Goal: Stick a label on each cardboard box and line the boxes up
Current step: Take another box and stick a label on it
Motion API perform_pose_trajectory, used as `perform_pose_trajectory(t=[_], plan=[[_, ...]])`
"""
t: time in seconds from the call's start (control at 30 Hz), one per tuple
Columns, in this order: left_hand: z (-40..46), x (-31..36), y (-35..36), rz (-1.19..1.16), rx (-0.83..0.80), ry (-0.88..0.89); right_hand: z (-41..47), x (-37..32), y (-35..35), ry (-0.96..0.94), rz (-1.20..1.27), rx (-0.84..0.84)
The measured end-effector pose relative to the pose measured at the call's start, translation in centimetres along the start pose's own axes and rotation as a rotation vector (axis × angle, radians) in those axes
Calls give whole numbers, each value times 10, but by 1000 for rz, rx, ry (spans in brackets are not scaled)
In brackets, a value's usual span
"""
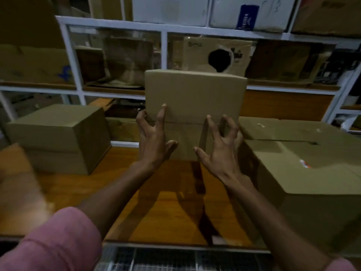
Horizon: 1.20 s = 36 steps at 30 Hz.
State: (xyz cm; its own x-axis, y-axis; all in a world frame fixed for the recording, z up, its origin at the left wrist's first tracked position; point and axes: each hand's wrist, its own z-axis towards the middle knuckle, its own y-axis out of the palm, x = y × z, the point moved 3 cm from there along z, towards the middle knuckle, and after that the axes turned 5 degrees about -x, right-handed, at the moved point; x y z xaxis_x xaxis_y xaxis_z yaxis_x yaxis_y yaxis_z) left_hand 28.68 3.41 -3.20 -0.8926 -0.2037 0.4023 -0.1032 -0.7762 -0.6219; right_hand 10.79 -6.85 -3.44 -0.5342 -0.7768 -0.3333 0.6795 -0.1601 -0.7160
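Sleeve (58,241), pink, lower left of frame; wire grille (175,259) along bottom centre; wooden table (117,192) above it. Left hand (154,139) and right hand (220,151) at centre frame, both reaching at the middle cardboard box (195,98); fingers on both spread and hooked like claws; left fingertips look to touch the box's front face near its seam, right fingertips at or just off it, contact hard to tell through blur; neither hand holds anything. That box stands upright at frame centre on the table's far part; a second box (58,137) sits mid-left, well apart; a larger box (304,165) lies just beside it at right. No label visible on the front face or on either neighbour; no label roll in view. White shelving (164,49) with more cartons fills the upper frame. Risks, as I judge: fingertip-only grip on smooth card could slip; dragging the box could knock the right box and skew the line-up.
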Motion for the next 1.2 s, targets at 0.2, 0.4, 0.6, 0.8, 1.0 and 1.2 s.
perform_pose_trajectory(t=[0.2, 0.4, 0.6, 0.8, 1.0, 1.2], plan=[[-87, -100, -30, 69, -143, -96, -73, -68, 93, 49, 92, -124], [-144, -160, -33, 46, -223, -189, -117, -99, 146, 61, 128, -258], [-159, -185, -38, 10, -228, -204, -134, -110, 160, 46, 118, -271], [-158, -191, -47, 37, -221, -169, -142, -101, 162, 29, 112, -287], [-137, -181, -56, 143, -70, -79, -137, -102, 156, 81, 32, -357], [-102, -162, -70, 290, -110, 18, -111, -110, 123, -13, -162, -218]])
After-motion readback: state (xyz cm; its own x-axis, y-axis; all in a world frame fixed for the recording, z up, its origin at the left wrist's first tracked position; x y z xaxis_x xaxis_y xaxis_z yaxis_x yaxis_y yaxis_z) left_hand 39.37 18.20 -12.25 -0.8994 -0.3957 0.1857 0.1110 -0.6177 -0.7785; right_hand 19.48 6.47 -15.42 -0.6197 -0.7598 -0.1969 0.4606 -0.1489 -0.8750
